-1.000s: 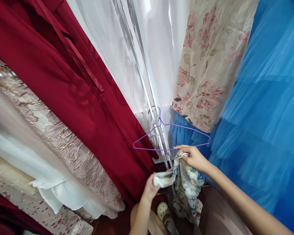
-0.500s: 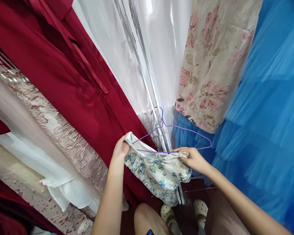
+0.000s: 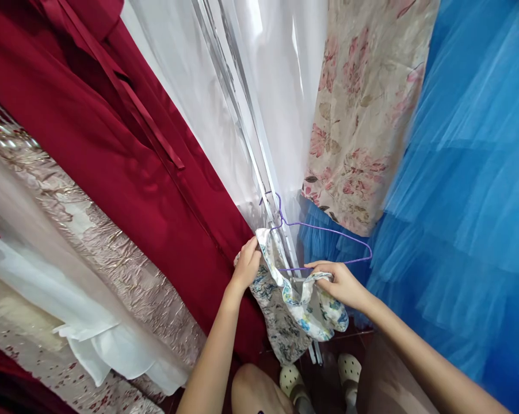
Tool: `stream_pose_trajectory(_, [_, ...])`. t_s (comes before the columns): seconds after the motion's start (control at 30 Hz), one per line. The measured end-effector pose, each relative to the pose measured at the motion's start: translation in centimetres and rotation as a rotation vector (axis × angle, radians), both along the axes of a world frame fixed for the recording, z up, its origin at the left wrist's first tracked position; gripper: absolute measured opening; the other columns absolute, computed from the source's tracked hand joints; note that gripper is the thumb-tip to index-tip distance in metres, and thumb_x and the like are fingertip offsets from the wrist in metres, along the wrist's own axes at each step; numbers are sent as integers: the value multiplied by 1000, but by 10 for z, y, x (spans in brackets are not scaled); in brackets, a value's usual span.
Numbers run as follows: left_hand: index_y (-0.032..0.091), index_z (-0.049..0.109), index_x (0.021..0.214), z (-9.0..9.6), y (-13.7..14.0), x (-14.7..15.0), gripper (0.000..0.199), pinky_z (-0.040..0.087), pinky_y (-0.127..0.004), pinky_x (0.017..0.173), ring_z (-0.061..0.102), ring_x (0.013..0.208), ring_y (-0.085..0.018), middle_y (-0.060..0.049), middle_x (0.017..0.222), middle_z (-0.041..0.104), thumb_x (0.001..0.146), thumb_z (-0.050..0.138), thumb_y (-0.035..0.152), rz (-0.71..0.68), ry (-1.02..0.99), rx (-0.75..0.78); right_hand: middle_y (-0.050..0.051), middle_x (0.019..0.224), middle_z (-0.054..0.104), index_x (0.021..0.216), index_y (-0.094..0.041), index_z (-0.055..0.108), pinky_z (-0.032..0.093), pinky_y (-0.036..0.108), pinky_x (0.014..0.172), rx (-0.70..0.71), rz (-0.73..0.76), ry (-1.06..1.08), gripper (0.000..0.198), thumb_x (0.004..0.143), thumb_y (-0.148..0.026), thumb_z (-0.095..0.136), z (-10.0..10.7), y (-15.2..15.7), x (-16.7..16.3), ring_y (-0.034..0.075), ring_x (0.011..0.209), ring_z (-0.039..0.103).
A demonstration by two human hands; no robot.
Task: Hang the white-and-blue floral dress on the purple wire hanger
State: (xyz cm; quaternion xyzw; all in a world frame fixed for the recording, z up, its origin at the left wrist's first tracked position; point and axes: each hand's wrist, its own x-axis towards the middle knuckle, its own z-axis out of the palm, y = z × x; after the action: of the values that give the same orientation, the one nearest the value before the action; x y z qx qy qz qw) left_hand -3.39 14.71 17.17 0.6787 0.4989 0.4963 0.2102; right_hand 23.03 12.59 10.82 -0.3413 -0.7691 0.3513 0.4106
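Observation:
A white floral garment [image 3: 285,325] with blue and yellow flowers hangs between my two hands, its upper edge sagging in the middle. My left hand [image 3: 247,263] is closed on the garment's left side, beside the purple wire hanger [image 3: 332,231]. On the other side, my right hand [image 3: 343,283] pinches the garment's right edge. The hanger's lower bar passes at these right fingertips; whether they grip it too I cannot tell. The hanger's left end is inside or behind the cloth, while its right end is bare.
White metal rack posts [image 3: 259,138] stand behind the hanger. A dark red garment [image 3: 156,172] and a shiny pink one [image 3: 113,241] hang to the left. A beige floral piece [image 3: 358,126] and blue tulle [image 3: 462,190] hang to the right. Pale clogs [image 3: 290,379] are on the floor.
My left hand has moved right, towards the hanger's hook, carrying the garment's left side onto the hanger's left arm. The cloth now bunches and dips between my hands. My right hand has barely moved.

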Motion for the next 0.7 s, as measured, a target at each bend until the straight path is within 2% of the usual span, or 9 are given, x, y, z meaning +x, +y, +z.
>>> stream_pose_trajectory(0.1, [23, 67, 113, -6, -1, 2, 39, 36, -34, 106, 55, 114, -25, -6, 114, 65, 77, 59, 10, 1, -70, 64, 8, 117, 72, 69, -20, 68, 48, 38, 92, 2, -2, -6, 21, 76, -10, 51, 1, 1, -1, 28, 108, 66])
stream_pose_trajectory(0.2, [23, 67, 112, -4, 1, 8, 40, 35, -33, 107, 57, 112, -25, -7, 112, 66, 73, 71, 15, 37, -111, 104, 8, 117, 72, 67, -20, 66, 49, 37, 91, -9, 8, -21, 21, 76, -11, 49, 2, 1, -4, 28, 105, 67])
stream_pose_trajectory(0.3, [23, 65, 117, -2, 4, 11, 43, 37, -33, 104, 58, 110, -25, -7, 110, 67, 75, 74, 22, 71, -23, 116, 8, 119, 71, 68, -20, 66, 48, 38, 90, 7, 31, -17, 22, 77, -10, 49, 7, -2, 0, 30, 113, 63])
stream_pose_trajectory(0.4, [24, 65, 120, 0, 3, 10, 43, 39, -32, 103, 59, 112, -26, -7, 115, 67, 78, 74, 26, 53, 6, 77, 9, 129, 65, 77, -21, 70, 45, 40, 95, 94, 4, 36, 23, 79, -10, 50, 12, -10, 16, 31, 124, 55])
stream_pose_trajectory(0.5, [27, 64, 125, 0, 0, 5, 47, 38, -32, 104, 58, 118, -27, -5, 125, 66, 80, 72, 29, 14, 16, 27, 10, 129, 62, 81, -22, 72, 43, 41, 97, 211, -153, 130, 22, 82, -14, 51, 15, -16, 43, 31, 120, 56])
stream_pose_trajectory(0.6, [29, 66, 124, -2, -3, -1, 44, 37, -34, 107, 57, 121, -28, -3, 126, 66, 81, 71, 29, 26, 43, 3, 9, 120, 64, 79, -24, 71, 41, 43, 99, 316, -424, 224, 19, 84, -19, 53, 22, -13, 72, 31, 117, 56])
stream_pose_trajectory(0.7, [26, 72, 113, -6, -2, -4, 36, 37, -34, 108, 57, 120, -29, -4, 122, 69, 78, 73, 27, 27, -50, 0, 6, 113, 67, 76, -24, 69, 41, 40, 98, 280, -555, 223, 17, 85, -22, 54, 37, 9, 93, 30, 113, 58])
